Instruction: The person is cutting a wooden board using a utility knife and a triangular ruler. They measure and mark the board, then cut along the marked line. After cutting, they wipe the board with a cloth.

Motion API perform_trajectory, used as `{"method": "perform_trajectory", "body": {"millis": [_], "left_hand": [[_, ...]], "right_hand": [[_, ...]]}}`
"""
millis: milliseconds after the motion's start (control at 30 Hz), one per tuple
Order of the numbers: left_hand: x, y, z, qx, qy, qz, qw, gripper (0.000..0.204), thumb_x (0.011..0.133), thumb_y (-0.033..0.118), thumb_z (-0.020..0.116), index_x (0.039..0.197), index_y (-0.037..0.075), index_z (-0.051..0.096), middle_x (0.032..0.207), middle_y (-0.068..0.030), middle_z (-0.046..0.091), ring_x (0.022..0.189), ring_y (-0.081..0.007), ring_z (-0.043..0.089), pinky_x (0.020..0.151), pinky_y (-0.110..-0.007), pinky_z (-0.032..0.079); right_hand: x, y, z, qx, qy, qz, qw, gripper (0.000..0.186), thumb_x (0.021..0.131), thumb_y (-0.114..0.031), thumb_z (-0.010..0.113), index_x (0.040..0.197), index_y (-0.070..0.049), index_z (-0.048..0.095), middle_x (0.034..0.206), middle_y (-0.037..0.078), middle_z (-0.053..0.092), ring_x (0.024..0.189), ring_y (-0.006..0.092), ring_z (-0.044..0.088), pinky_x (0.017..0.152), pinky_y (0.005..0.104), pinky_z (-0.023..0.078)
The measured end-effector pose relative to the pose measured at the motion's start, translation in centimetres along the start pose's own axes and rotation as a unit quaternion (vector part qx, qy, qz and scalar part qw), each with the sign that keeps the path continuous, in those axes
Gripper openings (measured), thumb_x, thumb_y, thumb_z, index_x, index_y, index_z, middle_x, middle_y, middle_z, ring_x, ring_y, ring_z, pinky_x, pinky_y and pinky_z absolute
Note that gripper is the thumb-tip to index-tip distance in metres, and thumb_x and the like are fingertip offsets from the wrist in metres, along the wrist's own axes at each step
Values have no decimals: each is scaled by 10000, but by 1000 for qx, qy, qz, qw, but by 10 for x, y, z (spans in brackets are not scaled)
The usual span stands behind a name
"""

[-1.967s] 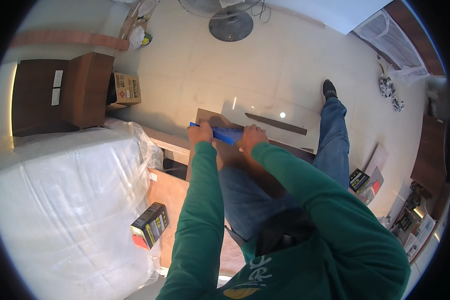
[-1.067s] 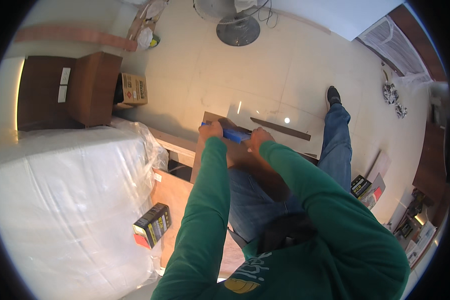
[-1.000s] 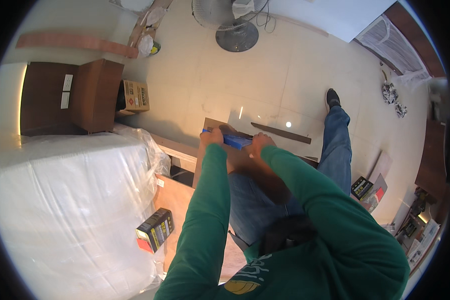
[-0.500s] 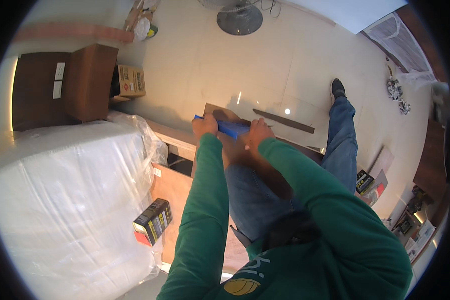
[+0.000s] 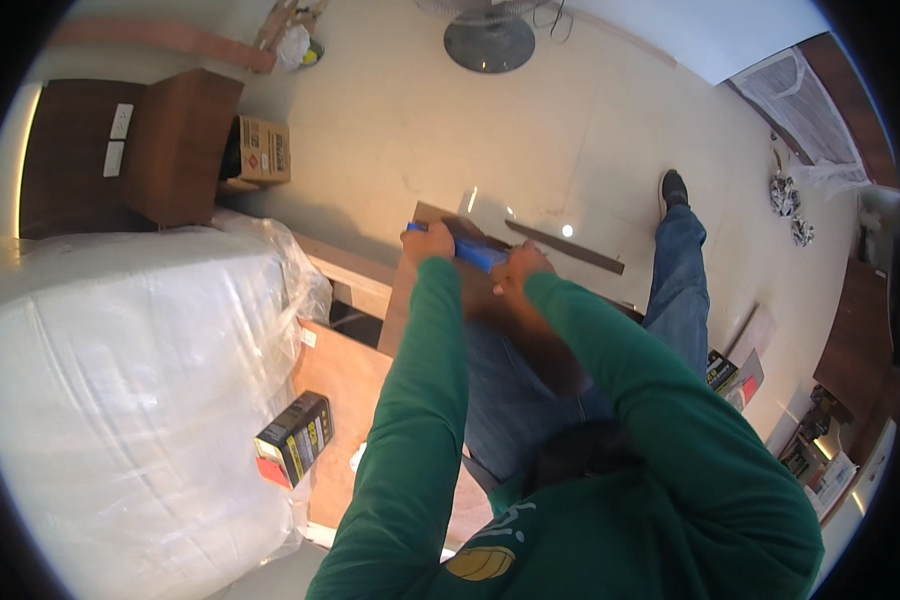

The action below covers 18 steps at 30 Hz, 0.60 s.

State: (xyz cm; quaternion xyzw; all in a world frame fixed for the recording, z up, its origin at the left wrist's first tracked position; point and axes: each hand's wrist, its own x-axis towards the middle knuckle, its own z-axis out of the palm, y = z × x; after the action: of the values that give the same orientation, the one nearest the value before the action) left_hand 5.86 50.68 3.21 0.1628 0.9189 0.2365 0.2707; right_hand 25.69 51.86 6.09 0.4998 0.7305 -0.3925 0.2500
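Note:
A long, narrow blue tool (image 5: 482, 256) lies across a dark brown board (image 5: 402, 300) in front of me; its exact kind is hard to make out. My left hand (image 5: 430, 243) is closed round the tool's left end, and a bit of blue sticks out past the fingers. At its right end my right hand (image 5: 525, 266) is closed, with curled fingers. Both hands cover much of the tool. The board rests by my bent leg, and my sleeves hide part of it.
A dark strip (image 5: 567, 247) lies on the floor beyond the board. On the left are a plastic-wrapped block (image 5: 120, 370) and a black-and-yellow box (image 5: 295, 438) on a plywood panel (image 5: 342, 372). A cardboard carton (image 5: 263, 152) and a fan base (image 5: 489, 42) stand farther off.
Both hands have shifted a little to the right over the board, the left hand more than the right. They keep their hold on the blue tool. The view has tilted slightly.

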Motion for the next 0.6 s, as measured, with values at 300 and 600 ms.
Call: {"method": "perform_trajectory", "body": {"millis": [300, 600], "left_hand": [[16, -2, -39, -39, 43, 60, 997, 372, 811, 246, 660, 758, -123, 664, 793, -320, 712, 834, -472, 740, 785, -524, 564], [16, -2, -40, -18, 34, 23, 999, 384, 811, 248, 659, 848, -134, 673, 889, -362, 716, 915, -493, 733, 855, -524, 566]], "right_hand": [[-12, -31, 3, 3, 79, -8, 997, 914, 736, -474, 937, 1340, 77, 528, 1324, 214, 549, 1264, 384, 587, 1044, 513, 505], [-7, -34, 9, -7, 94, -17, 995, 932, 712, -504, 947, 1292, 88, 518, 1268, 230, 566, 1206, 401, 649, 1006, 458, 558]]}}
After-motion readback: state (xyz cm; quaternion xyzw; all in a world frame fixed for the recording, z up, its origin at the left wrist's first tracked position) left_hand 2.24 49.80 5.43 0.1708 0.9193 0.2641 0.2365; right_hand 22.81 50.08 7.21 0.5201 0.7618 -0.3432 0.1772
